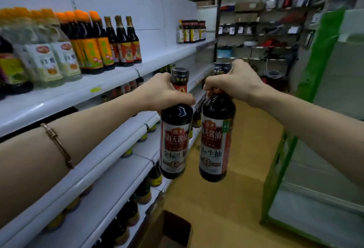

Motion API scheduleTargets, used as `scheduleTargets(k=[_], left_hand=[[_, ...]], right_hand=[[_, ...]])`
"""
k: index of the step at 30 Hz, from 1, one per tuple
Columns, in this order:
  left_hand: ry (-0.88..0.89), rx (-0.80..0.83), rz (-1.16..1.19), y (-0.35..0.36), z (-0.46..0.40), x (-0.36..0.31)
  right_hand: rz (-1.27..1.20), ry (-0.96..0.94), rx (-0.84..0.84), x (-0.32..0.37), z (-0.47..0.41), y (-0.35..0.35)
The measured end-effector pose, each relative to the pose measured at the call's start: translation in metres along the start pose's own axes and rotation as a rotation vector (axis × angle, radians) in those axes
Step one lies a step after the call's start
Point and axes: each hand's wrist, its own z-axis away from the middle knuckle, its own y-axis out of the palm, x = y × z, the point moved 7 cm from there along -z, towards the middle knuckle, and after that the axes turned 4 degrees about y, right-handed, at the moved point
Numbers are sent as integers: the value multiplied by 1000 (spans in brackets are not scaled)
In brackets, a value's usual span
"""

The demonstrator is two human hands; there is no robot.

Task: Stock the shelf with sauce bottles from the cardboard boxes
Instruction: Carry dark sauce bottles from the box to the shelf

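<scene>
Both bare forearms extended forward at chest height, converging toward centre. Left hand (163,92) closed in a fist-like grip, knuckles up, thumb side toward centre; thin coiled bracelet (58,143) on the left forearm. Right hand (234,82) likewise clenched, back of hand facing up-right, wrist slightly flexed.
</scene>
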Motion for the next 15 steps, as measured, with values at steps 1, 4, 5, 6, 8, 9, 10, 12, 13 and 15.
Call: scheduleTargets(k=[1,4,5,6,8,9,10,12,13,15], left_hand=[[12,11,1,6,-20,3],[52,26,7,22,-79,6],[68,40,18,27,-101,6],[85,54,24,31,-121,4],[125,64,26,36,-164,-2],[144,70,41,38,-186,-5],[158,81,63,43,-205,-7],[186,112,74,53,-239,-12],[200,114,70,57,-258,-13],[215,105,69,63,-295,-9]], right_hand=[[16,1,-6,-9,-14,-6],[68,13,-40,-36,-60,-25],[76,21,-56,-44,-76,-33],[82,30,-72,-52,-91,-42],[96,36,-117,-65,-120,-62],[105,42,-143,-70,-135,-72],[110,55,-164,-76,-148,-82],[119,87,-189,-88,-170,-96],[114,86,-194,-95,-183,-102],[115,81,-176,-114,-212,-109]])
